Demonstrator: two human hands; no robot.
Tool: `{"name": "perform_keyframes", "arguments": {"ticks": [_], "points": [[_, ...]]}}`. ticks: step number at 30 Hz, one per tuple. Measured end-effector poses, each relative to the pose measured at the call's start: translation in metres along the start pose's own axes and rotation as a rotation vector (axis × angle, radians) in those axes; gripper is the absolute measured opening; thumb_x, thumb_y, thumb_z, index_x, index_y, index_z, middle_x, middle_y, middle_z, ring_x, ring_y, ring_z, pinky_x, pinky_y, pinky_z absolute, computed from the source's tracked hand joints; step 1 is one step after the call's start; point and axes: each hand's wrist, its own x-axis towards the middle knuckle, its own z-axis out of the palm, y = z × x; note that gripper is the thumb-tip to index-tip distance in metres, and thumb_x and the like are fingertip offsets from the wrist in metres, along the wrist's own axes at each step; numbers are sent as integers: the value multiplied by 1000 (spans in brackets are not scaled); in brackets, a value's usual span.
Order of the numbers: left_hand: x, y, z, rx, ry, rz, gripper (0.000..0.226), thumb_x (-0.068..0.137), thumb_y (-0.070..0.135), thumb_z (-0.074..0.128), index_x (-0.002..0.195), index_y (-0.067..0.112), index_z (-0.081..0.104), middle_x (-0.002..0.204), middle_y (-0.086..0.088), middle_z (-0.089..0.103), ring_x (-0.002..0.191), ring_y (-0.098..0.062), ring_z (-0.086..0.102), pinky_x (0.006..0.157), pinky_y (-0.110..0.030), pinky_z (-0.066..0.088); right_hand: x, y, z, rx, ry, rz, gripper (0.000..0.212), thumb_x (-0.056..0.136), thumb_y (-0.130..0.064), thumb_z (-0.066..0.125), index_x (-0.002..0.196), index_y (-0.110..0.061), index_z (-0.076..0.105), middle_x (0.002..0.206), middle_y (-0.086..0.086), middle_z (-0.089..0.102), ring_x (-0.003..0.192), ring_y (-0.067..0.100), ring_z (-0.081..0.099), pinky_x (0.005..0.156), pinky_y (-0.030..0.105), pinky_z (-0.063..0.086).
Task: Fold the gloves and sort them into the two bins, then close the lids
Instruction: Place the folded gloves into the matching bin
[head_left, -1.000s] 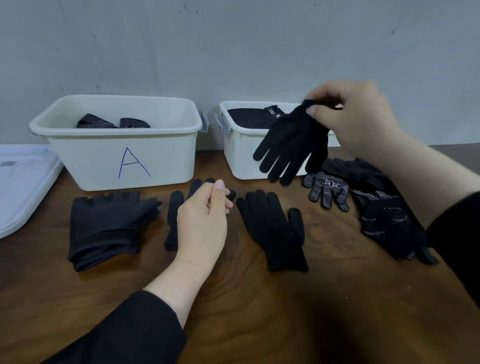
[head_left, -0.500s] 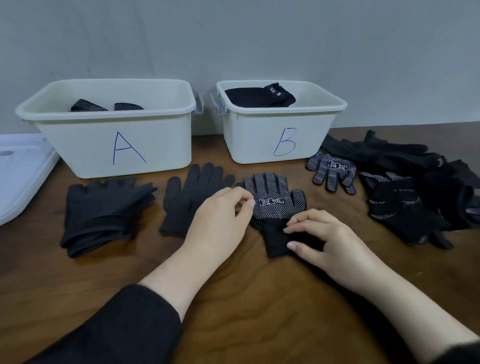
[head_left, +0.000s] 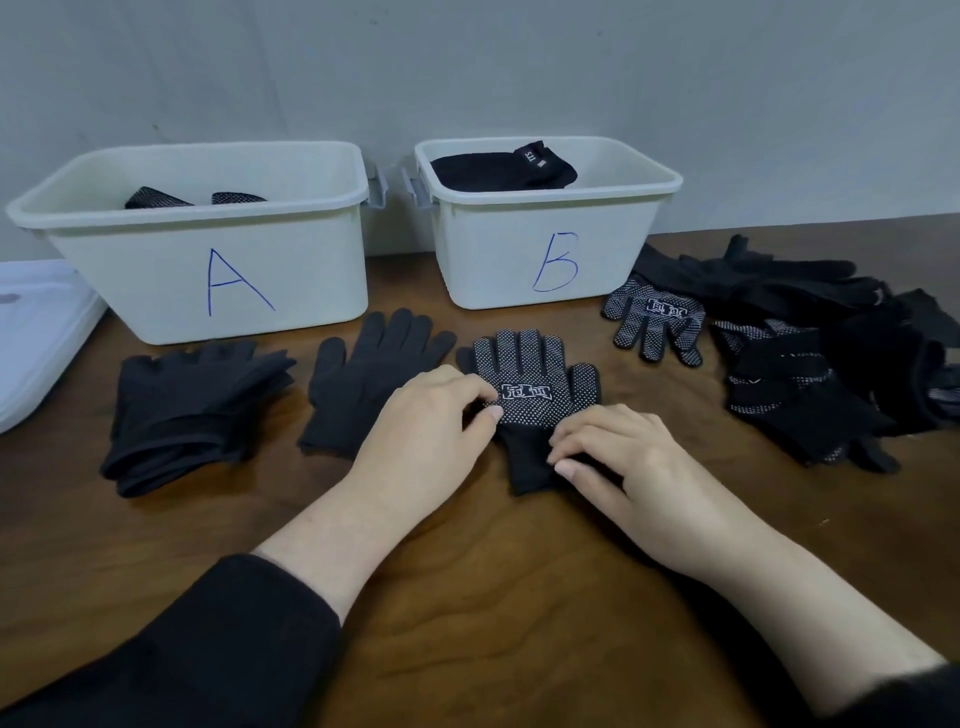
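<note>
Dotted glove (head_left: 530, 384): flat on the wooden table (head_left: 467, 571), palm side up, fingers pointing at the bins, white logo across the palm; it sits just in front of the gap between bin A and bin B.
Left hand (head_left: 421, 431): fingers curled, tips down on the glove's left edge at the palm; whether it pinches the fabric or only presses, I cannot tell.
Right hand (head_left: 623, 457): fingers bent onto the plain black cuff, which bunches under the fingertips; a true pinch is hard to make out.
Plain black glove (head_left: 369, 374): lying flat just left of the dotted one, its lower right corner hidden by the left hand.
Folded glove stack (head_left: 187, 410): further left, in front of bin A.
Bin A (head_left: 208, 249): open, two dotted glove tips peeking above the rim, the rest hidden by the wall.
Bin B (head_left: 545, 234): open, dark folded gloves with a small tag showing at the top.
Loose glove pile (head_left: 810, 364): right of bin B, a tangle, cut off at the frame edge; a single dotted glove (head_left: 654, 322) lies at its near left.
Lid (head_left: 41, 332): white, far left, partly out of frame.
</note>
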Motion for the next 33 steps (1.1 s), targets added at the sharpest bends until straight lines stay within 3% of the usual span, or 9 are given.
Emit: {"name": "perform_keyframes", "arguments": {"ticks": [5, 9, 14, 18, 21, 24, 28, 31, 33], "points": [[-1, -1, 1, 53, -28, 25, 27, 92, 40, 67, 113, 24, 72, 110, 7, 57, 104, -13, 54, 94, -41, 48, -4, 7, -13, 50, -80, 22, 38, 89, -52, 65, 123, -38, 65, 128, -30, 51, 128, -2, 43, 109, 11, 17], [-4, -3, -4, 19, 3, 189, 24, 94, 35, 65, 115, 26, 71, 107, 12, 53, 102, -9, 51, 94, -39, 46, -3, 16, -14, 35, -109, 11, 38, 89, -48, 67, 124, -35, 68, 131, -28, 53, 128, -2, 45, 110, 22, 28], [-14, 1, -5, 41, -211, 308, 59, 92, 66, 32, 126, 33, 67, 125, 18, 50, 123, -3, 39, 112, -34, 25, 4, 10, -2, -163, 9, -59, 19, 93, -36, 60, 106, -26, 70, 115, -19, 61, 105, 7, 56, 94, 35, 42], [-12, 0, -5, 100, -266, 311, 74, 80, 83, 35, 135, 39, 58, 131, 22, 42, 128, -2, 31, 111, -29, 18, 7, 2, -1, -105, 77, -18, 14, 96, -36, 52, 101, -28, 63, 100, -19, 60, 95, 5, 54, 95, 34, 40], [-12, -2, -1, 103, -196, 352, 40, 90, 58, 51, 119, 36, 68, 119, 18, 52, 115, -5, 43, 105, -36, 33, 2, -3, -5, -17, 64, -17, 16, 96, -43, 52, 104, -33, 62, 103, -23, 59, 102, 2, 54, 100, 30, 35], [-11, -3, -1, 11, -159, 319, 14, 94, 30, 62, 104, 35, 71, 106, 18, 59, 102, -4, 48, 96, -39, 39, 0, -1, -8, 14, 8, 16, 36, 89, -59, 62, 119, -39, 60, 118, -28, 56, 121, -1, 48, 109, 26, 26], [-9, -1, -2, -100, -128, 218, 11, 96, 35, 62, 92, 29, 70, 89, 14, 64, 93, -5, 54, 91, -36, 43, 5, 4, -5, 22, 93, 107, 28, 86, -52, 65, 113, -41, 63, 103, -25, 61, 108, 0, 47, 102, 22, 34], [-6, 5, -3, -174, -116, 48, 14, 92, 41, 65, 87, 28, 64, 80, 12, 62, 84, -4, 56, 74, -17, 43, 14, 7, -4, 150, 110, 214, 18, 90, -47, 67, 107, -43, 63, 95, -19, 69, 93, 8, 58, 85, 23, 46], [-4, 5, -3, -244, -94, -45, 12, 91, 39, 69, 96, 35, 59, 80, 15, 66, 85, 0, 60, 73, -6, 40, 21, 8, -4, 269, 147, 281, 18, 91, -39, 71, 107, -42, 64, 90, -15, 71, 81, 5, 62, 76, 19, 47]]}}
